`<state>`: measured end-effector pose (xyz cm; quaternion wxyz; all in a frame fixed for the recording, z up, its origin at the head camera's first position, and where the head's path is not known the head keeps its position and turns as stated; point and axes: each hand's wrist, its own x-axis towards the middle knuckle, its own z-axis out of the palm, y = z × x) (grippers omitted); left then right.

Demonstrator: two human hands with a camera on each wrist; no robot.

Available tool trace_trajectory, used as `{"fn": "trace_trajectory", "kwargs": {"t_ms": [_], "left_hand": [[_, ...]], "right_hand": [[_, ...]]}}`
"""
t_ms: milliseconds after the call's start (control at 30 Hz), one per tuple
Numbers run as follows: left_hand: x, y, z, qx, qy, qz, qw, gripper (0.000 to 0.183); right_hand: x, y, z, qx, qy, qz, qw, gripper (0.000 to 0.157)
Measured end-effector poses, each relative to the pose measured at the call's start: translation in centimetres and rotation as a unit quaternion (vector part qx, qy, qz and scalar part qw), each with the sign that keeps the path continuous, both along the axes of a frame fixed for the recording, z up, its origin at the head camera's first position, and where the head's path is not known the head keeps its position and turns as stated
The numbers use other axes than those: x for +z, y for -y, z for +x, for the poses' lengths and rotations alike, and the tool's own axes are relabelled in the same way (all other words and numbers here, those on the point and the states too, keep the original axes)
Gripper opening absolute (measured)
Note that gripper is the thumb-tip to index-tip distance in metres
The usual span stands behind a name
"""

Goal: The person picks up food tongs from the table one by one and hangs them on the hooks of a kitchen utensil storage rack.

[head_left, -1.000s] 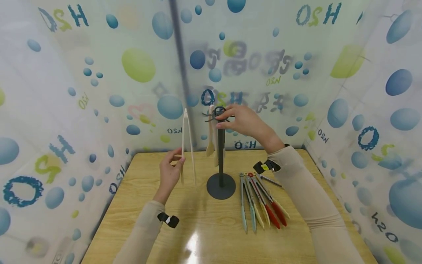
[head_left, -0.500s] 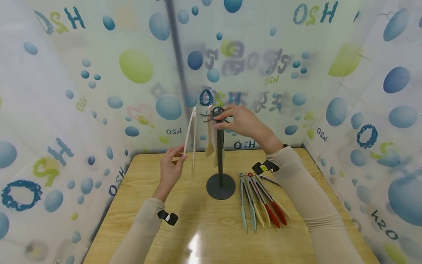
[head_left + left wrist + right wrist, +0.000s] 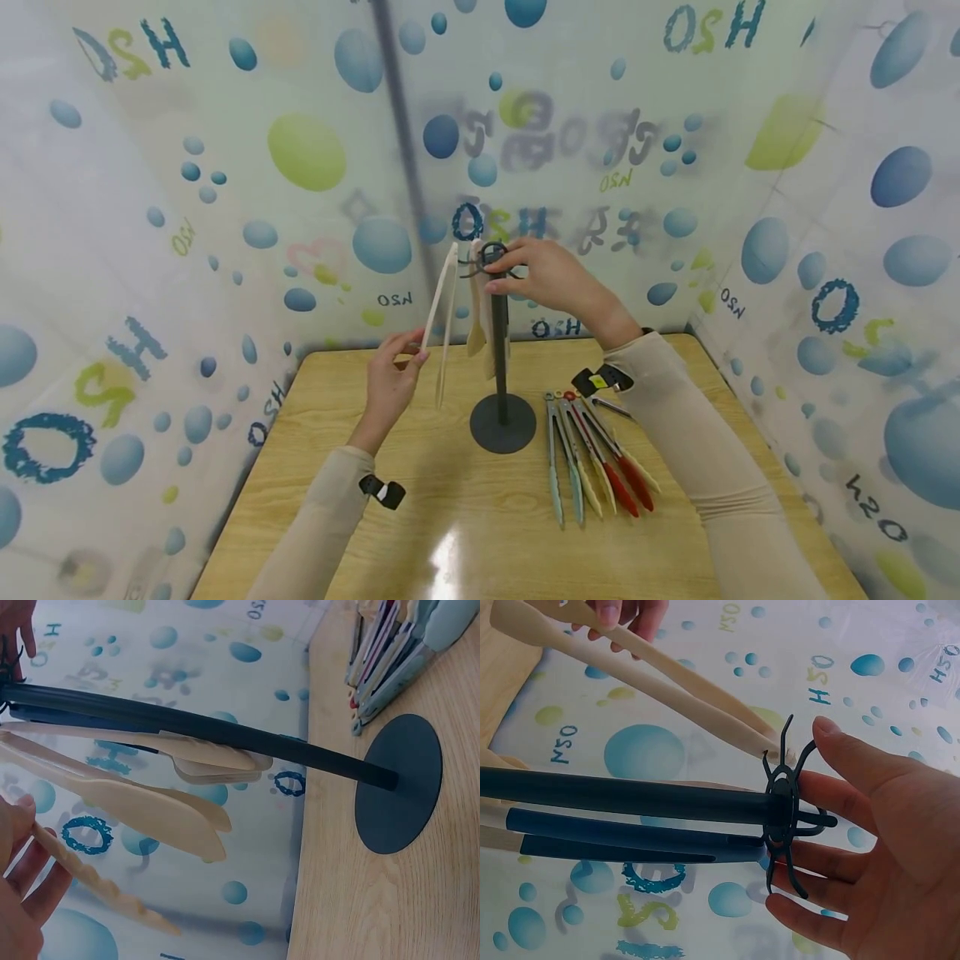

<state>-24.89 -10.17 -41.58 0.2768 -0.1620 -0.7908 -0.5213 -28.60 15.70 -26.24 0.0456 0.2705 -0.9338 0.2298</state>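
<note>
My left hand (image 3: 390,383) pinches one arm of cream tongs (image 3: 438,296). They hang spread, with their joined end up at the left-hand hooks of a black stand (image 3: 502,425). In the right wrist view that end overlaps the tips of the hooks (image 3: 781,796). My right hand (image 3: 558,279) holds the stand's top from the right, thumb by the ring-shaped hook and fingers behind the others. Beige tongs (image 3: 476,337) hang along the far side of the post. Dark blue-handled tongs (image 3: 630,832) hang there too, mostly hidden by the post in the head view.
Right of the stand's round base, several metal tongs (image 3: 600,467) with pale blue, cream and red tips lie fanned out on the wooden table (image 3: 300,475). A patterned curtain (image 3: 307,150) surrounds the table at the back and sides.
The cream tongs' joined end has swung right, up to the stand's hooks, with the left hand shifting slightly right. The right hand stays on the stand's top.
</note>
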Motion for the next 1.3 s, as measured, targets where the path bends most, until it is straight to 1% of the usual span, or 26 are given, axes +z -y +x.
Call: {"fn": "trace_trajectory", "kwargs": {"t_ms": [67,233,333,533,833,933,967,1100,1300], "left_hand": [[-0.3,-0.1,-0.3,-0.001,0.002,-0.002,1.0000,0.034],[-1.9,0.0,-1.8,-0.001,0.015,-0.006,0.9999,0.033],[-2.6,-0.1,-2.4,-0.005,0.019,-0.006,0.9998,0.033],[-3.3,-0.4,-2.8,-0.026,0.019,0.022,0.9992,0.034],[-3.9,-1.3,-2.8,-0.034,0.023,0.010,0.9991,0.044],[-4.2,-1.7,-3.1,-0.037,0.015,0.013,0.9991,0.041],[-4.5,-1.7,-3.3,-0.039,0.012,0.017,0.9990,0.039],[-5.0,-2.1,-3.7,-0.040,0.003,0.029,0.9988,0.035],[-5.4,-2.8,-4.1,-0.039,0.012,0.041,0.9983,0.034]], "right_hand": [[0.0,0.0,0.0,0.001,-0.003,0.000,1.000,0.043],[0.0,-0.1,0.0,0.002,-0.008,0.000,1.000,0.043],[0.0,-0.1,0.0,0.002,-0.009,-0.001,1.000,0.043],[-0.1,-0.1,0.0,0.006,-0.014,-0.002,1.000,0.043],[-0.2,-0.3,0.0,0.000,-0.015,-0.001,1.000,0.042],[-0.3,-0.2,0.0,-0.001,-0.011,-0.003,1.000,0.043],[-0.3,-0.2,0.0,-0.001,-0.010,-0.003,1.000,0.043],[-0.3,-0.1,0.1,-0.003,-0.004,-0.005,1.000,0.043],[-0.2,0.0,0.2,-0.004,0.000,-0.008,1.000,0.044]]}}
